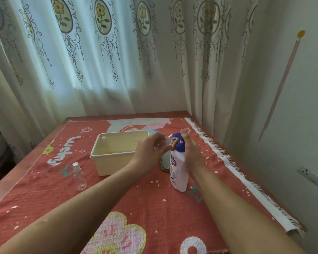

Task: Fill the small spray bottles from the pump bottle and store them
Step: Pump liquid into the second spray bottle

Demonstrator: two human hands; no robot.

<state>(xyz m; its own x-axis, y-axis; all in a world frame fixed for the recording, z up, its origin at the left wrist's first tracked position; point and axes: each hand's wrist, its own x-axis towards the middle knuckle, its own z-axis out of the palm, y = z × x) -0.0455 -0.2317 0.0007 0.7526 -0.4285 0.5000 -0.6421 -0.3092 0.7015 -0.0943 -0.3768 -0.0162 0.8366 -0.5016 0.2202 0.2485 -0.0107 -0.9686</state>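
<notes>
A white pump bottle (pixel 178 173) with a blue pump head stands on the red cloth right of centre. My right hand (pixel 190 153) lies along its right side, palm resting on the blue pump top, fingers fairly straight. My left hand (pixel 151 151) grips a small clear spray bottle (pixel 163 143) and holds it at the pump's nozzle. A second clear spray bottle (pixel 79 176) stands on the cloth to the left. Another small bottle (pixel 104 142) stands inside the cream plastic box (pixel 110 156) at its far left corner.
The table is covered by a red patterned cloth (pixel 154 208) with a white fringe along its right edge. A small dark-rimmed object (pixel 165 166) sits behind the pump bottle, mostly hidden. Curtains hang behind the table, and a wall with a socket (pixel 312 176) is on the right.
</notes>
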